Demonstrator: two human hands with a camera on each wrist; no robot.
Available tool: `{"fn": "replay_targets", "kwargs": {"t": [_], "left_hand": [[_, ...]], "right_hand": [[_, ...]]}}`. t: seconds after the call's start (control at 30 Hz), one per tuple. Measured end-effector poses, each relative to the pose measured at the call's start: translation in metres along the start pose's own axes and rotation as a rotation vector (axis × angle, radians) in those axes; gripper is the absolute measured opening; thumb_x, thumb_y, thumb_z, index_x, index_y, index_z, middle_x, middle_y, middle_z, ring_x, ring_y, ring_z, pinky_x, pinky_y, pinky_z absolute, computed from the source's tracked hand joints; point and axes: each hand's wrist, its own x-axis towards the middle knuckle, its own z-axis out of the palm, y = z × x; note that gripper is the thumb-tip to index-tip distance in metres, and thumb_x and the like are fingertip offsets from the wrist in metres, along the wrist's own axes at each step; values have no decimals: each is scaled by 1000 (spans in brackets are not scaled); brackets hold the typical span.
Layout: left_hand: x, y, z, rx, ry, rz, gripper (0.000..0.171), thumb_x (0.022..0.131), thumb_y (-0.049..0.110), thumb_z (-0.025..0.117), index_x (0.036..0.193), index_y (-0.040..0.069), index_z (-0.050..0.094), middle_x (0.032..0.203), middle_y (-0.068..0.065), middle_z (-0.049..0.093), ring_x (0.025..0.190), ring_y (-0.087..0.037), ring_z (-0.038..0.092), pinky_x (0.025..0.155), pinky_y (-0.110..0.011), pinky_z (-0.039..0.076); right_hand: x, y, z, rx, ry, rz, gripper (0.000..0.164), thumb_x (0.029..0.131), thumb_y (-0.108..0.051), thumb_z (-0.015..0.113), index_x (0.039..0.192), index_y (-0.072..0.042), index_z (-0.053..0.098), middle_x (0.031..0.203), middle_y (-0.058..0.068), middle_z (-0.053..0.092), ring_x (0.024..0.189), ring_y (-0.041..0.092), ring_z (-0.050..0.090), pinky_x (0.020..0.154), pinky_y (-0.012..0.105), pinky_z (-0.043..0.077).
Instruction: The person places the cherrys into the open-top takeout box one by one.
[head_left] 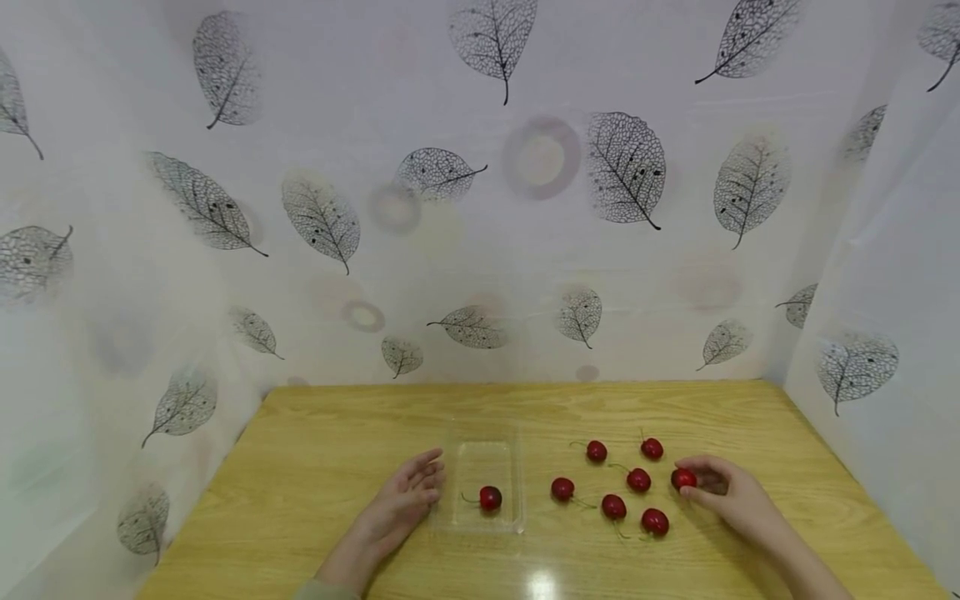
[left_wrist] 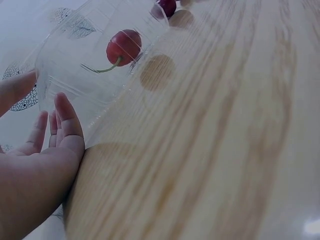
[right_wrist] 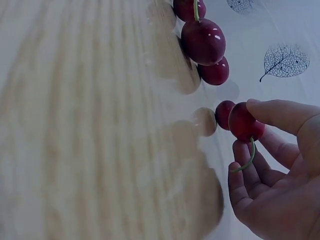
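Pinching one cherry [head_left: 683, 479] between thumb and forefinger, the right hand [head_left: 735, 498] has those two digits parted only as far as the fruit between them. Its other fingers are loosely bent, and the cherry's green stem [right_wrist: 252, 152] curves down in front of them; whether the stem's end touches a fingertip I cannot tell. The left hand [head_left: 401, 504] has its fingers relaxed, slightly bent and a little apart, with nothing in their hold. They lie just beside the left wall of the clear box [head_left: 480, 467]; contact with it is unclear. Inside the box, toward its near end, a second cherry [head_left: 491, 498] rests with its stem pointing left. Six loose cherries [head_left: 638, 480] lie on the table [head_left: 337, 425] between box and right hand.
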Motion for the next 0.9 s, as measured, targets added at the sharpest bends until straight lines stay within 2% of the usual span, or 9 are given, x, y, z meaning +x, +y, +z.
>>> {"fn": "replay_targets", "kwargs": {"t": [0.17, 0.43, 0.9], "left_hand": [[0, -1, 0, 0, 5, -7, 68, 101, -3, 59, 162, 2, 29, 139, 1, 43, 127, -8, 50, 103, -19, 50], [1, -2, 0, 0, 21, -13, 70, 100, -3, 60, 162, 0, 28, 140, 1, 45, 127, -9, 50, 104, -19, 50], [1, -1, 1, 10, 9, 1, 73, 99, -2, 63, 162, -4, 27, 140, 0, 45, 126, -9, 52, 106, -19, 49]], "right_hand": [[3, -8, -1, -3, -7, -12, 41, 95, -12, 79, 131, 5, 67, 120, 20, 74, 89, -8, 63, 81, 19, 56], [5, -25, 1, -34, -12, -34, 40, 94, -17, 81, 129, -2, 70, 120, 15, 75, 92, -5, 63, 81, 20, 57], [12, -51, 17, 76, -24, -123, 40, 95, -10, 78, 131, 2, 68, 122, 19, 74, 94, -6, 63, 83, 20, 58]]}}
